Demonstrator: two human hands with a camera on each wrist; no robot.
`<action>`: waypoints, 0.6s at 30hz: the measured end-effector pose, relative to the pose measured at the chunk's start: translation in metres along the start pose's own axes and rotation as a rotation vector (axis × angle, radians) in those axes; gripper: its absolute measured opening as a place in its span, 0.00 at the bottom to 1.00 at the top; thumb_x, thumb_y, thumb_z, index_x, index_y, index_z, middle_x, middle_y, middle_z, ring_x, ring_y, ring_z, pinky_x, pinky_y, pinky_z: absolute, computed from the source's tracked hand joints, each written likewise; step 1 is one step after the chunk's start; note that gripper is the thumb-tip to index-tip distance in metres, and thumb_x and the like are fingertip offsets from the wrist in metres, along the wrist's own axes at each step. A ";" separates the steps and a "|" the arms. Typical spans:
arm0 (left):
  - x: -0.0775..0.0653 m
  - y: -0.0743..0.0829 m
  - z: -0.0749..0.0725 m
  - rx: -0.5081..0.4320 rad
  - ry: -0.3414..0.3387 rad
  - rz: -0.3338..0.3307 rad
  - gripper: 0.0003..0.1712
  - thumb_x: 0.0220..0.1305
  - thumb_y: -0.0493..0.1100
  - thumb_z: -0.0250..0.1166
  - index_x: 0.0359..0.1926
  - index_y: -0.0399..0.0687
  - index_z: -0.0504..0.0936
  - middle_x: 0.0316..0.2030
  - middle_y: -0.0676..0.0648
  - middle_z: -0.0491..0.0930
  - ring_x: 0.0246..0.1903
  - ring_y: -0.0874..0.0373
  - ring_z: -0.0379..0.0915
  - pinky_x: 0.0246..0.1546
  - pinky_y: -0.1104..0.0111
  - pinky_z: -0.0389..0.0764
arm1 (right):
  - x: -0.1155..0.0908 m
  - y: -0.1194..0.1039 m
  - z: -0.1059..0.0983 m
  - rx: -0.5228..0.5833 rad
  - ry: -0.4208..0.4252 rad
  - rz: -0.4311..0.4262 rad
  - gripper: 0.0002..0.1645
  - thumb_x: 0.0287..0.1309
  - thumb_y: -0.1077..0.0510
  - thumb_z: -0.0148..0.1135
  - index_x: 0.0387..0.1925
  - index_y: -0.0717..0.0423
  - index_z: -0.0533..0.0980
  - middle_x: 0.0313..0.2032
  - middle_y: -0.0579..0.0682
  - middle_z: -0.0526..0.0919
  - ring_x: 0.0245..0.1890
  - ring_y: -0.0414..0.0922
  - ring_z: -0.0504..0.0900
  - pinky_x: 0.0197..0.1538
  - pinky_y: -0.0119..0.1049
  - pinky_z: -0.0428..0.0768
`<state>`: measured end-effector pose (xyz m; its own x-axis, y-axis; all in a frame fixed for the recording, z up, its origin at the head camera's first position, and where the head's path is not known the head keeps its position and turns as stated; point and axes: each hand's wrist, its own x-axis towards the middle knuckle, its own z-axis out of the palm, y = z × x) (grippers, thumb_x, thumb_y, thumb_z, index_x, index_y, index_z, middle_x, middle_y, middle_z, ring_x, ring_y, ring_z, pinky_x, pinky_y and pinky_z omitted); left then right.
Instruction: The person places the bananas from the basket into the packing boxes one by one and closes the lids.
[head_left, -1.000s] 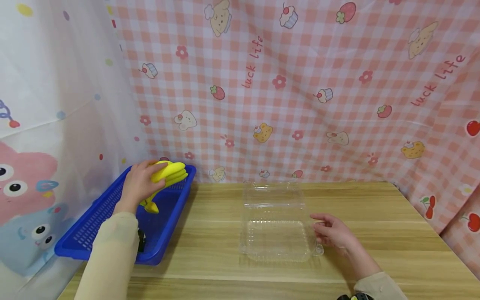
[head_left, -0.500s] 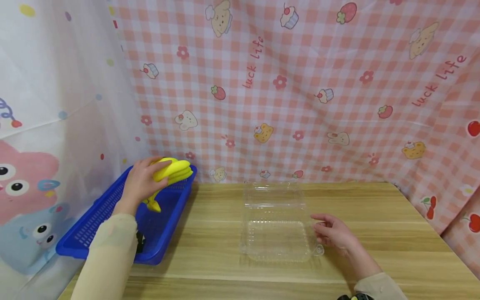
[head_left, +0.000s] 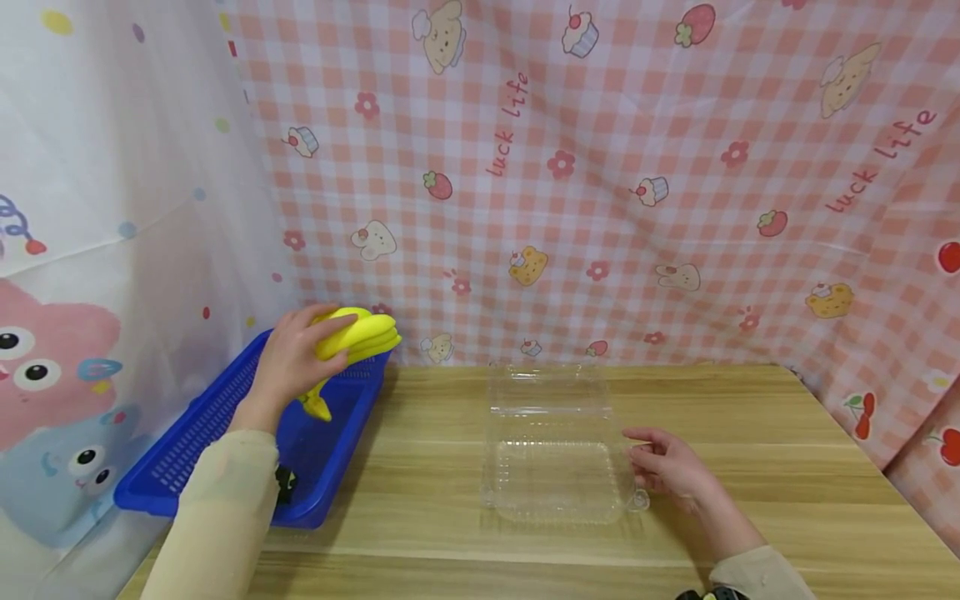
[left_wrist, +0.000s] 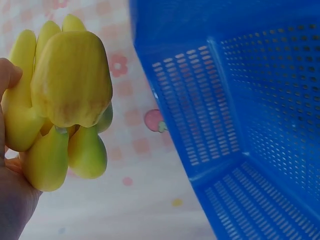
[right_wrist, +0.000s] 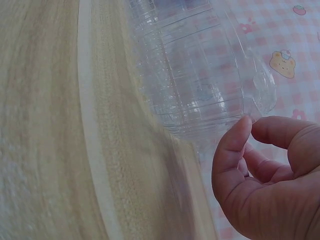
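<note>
My left hand (head_left: 288,358) grips a bunch of yellow bananas (head_left: 363,333) above the far part of a blue plastic basket (head_left: 341,450). The stem end (left_wrist: 72,80) hangs down and fills much of the bunch in the left wrist view. A hinged clear plastic box (head_left: 555,483) stands on the table with its lid (head_left: 549,387) laid back. At its right side, my right hand (head_left: 667,467) pinches the edge between thumb and forefinger. The other fingers of that hand are curled in, as the right wrist view shows.
Inside the basket's near end lies a small dark object (head_left: 285,485), partly hidden by the left sleeve. A pink checked cloth (head_left: 562,217) hangs behind the wooden table (head_left: 420,533). At the left hangs a white printed cloth (head_left: 150,250).
My left hand has lifted the bananas a little and carried them slightly to the right. The right hand and the clear box have stayed in place.
</note>
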<state>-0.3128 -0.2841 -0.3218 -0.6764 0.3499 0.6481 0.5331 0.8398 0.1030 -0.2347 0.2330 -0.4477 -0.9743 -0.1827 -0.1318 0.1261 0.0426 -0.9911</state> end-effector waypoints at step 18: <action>0.013 0.038 -0.008 -0.091 0.100 0.186 0.27 0.49 0.38 0.72 0.55 0.46 0.84 0.56 0.36 0.76 0.49 0.37 0.68 0.44 0.47 0.72 | 0.000 0.000 -0.001 0.001 -0.002 -0.006 0.30 0.69 0.68 0.52 0.67 0.79 0.55 0.33 0.49 0.72 0.30 0.38 0.74 0.32 0.28 0.80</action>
<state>-0.2976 -0.2511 -0.3035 -0.5106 0.4483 0.7337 0.6907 0.7221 0.0395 -0.2351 0.2334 -0.4475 -0.9746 -0.1854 -0.1257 0.1202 0.0407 -0.9919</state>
